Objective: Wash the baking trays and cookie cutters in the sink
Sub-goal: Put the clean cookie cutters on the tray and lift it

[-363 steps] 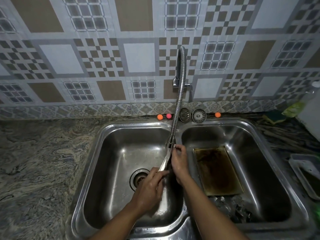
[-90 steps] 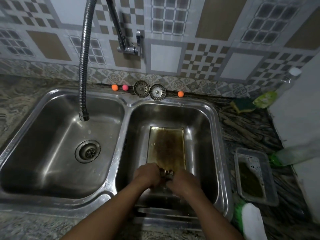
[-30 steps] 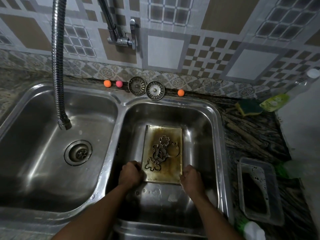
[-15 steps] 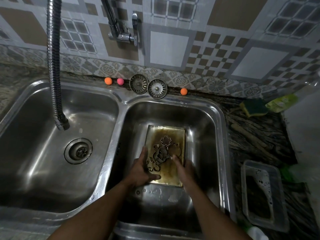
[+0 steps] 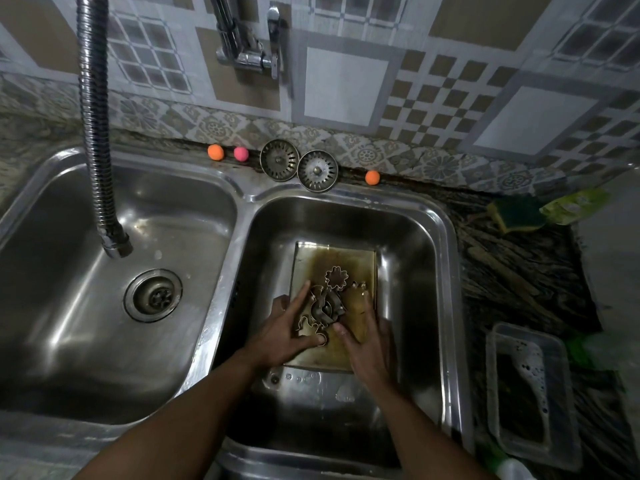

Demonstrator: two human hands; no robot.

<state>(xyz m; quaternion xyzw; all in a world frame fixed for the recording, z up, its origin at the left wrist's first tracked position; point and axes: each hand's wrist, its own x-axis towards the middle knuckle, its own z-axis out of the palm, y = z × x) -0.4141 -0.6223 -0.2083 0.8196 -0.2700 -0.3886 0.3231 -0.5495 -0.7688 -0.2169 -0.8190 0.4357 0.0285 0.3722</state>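
Observation:
A stained, brownish baking tray [image 5: 349, 258] lies flat on the floor of the right sink basin [image 5: 446, 258]. Several metal cookie cutters [image 5: 323, 306] sit clustered on it, with a flower-shaped cutter [image 5: 336, 277] at the far end of the cluster. My left hand [image 5: 287, 330] rests on the tray's left side, its forefinger stretched along the cutters and its thumb touching their near edge. My right hand [image 5: 367, 337] lies spread over the tray's right side, with the thumb against the cluster. Neither hand lifts anything.
The left basin [image 5: 69, 271] holds only its drain [image 5: 153, 295], with the flexible tap hose [image 5: 116, 244] hanging over it. Two strainers [image 5: 280, 160] and small coloured balls [image 5: 216, 152] line the back ledge. A sponge [image 5: 516, 216] and a soapy plastic tub [image 5: 530, 393] sit on the right counter.
A second ago my hands gripped the tray's near corners. They have since moved onto the tray and closed in on the cutters from both sides. The tray stays in place.

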